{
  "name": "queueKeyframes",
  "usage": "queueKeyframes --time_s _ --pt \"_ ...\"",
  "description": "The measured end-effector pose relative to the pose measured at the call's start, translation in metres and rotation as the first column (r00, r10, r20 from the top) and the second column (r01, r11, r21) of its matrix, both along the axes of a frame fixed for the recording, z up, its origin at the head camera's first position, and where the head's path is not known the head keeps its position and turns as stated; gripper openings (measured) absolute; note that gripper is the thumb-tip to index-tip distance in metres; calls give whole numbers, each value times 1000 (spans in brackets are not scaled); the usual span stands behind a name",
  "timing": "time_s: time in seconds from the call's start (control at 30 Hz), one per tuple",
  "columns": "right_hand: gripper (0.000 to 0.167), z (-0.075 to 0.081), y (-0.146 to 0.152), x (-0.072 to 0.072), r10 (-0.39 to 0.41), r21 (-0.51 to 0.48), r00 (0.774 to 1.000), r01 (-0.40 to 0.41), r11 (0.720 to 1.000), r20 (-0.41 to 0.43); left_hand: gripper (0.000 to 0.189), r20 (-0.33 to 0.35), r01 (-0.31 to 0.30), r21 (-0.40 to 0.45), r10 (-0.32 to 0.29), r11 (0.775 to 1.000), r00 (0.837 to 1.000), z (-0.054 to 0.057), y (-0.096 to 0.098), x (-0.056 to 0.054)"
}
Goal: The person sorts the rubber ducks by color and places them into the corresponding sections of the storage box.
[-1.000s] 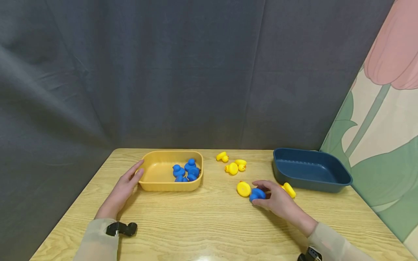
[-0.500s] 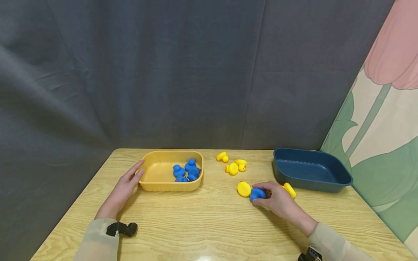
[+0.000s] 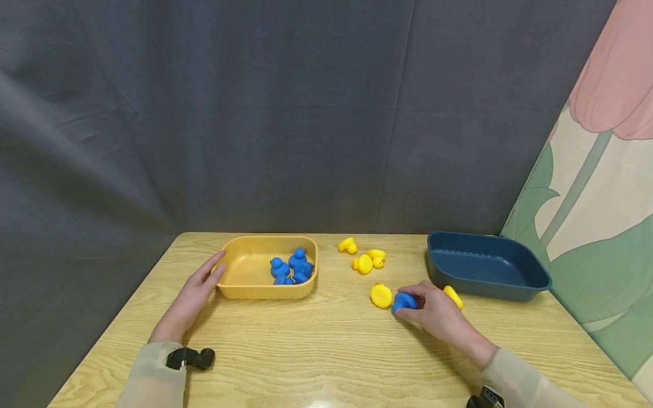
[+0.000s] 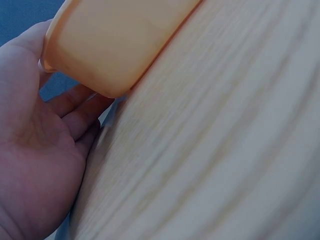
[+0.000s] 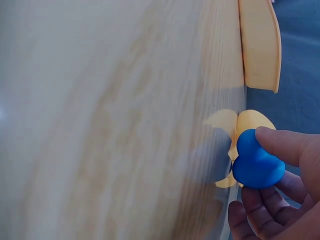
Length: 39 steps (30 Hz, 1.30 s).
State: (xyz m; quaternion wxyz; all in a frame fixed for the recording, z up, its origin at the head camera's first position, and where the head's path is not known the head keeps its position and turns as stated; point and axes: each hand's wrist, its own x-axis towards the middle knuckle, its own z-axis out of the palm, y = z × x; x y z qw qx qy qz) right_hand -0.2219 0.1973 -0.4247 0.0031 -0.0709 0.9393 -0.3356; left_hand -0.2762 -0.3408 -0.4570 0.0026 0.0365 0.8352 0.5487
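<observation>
My right hand pinches a blue rubber duck just above or on the table. The right wrist view shows the thumb on the near side of this blue duck, the other fingers behind it. Close to its left, a yellow rubber duck lies with its flat base showing. My left hand rests with extended fingers against the left end of a yellow bin. In the left wrist view the fingers lie along the bin's outside. Several blue ducks sit in the bin's right half.
A dark blue bin stands at the right with nothing visible inside. In front of it, partly behind my right hand, lies a yellow duck. Several more yellow ducks lie between the bins. A grey curtain hangs behind the table.
The blue duck has shifted and turned very slightly in my right hand, with the fingers closer around it. My left hand stays against the yellow bin.
</observation>
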Motion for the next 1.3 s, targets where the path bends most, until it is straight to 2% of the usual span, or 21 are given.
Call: queueKeyframes --time_s 0.27,0.5,0.67,0.93,1.3 --pt "47 10 2 -3 -10 0 999 10 1000 -50 70 3 -1 1 1 1000 1000 2 1 2" --pt "46 36 1 -8 8 24 988 -4 1000 -157 70 3 -5 -6 5 1000 1000 0 0 1" --pt "44 50 -7 -13 28 11 980 -26 1000 -195 70 12 -11 -10 11 1000 1000 -2 0 -1" --pt "46 63 -38 -25 67 -48 980 -78 996 -188 72 9 -13 -14 13 1000 1000 2 1 2" --pt "47 67 -96 -41 85 -174 985 -111 978 -149 71 3 -8 -1 8 1000 1000 0 1 1"
